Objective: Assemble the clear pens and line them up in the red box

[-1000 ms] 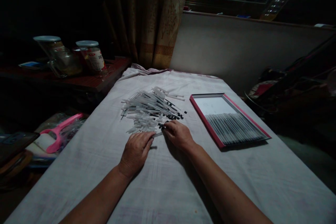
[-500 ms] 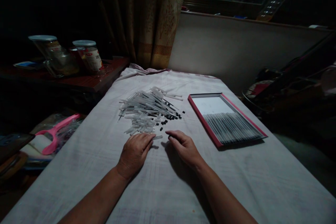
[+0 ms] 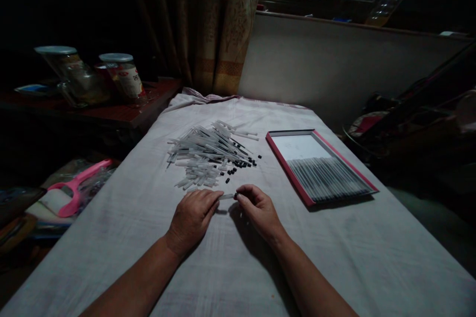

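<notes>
In the head view my left hand pinches a short translucent pen cap, its end sticking out to the right. My right hand grips a small black plug between thumb and fingers, right at that end; I cannot tell how far it sits inside. Just beyond my hands lies a heap of pen barrels and refills. More short translucent caps lie in front of the heap, with several loose black plugs at its right.
To the right, a pink-edged box holds a row of assembled-looking pens. A white cloth covers the table. Jars stand on a dark red side table at the left. Below them is a pink-handled object.
My right hand has moved slightly left and closed in, bringing the black plug to the end of the translucent cap. My left hand stays nearly in place.
</notes>
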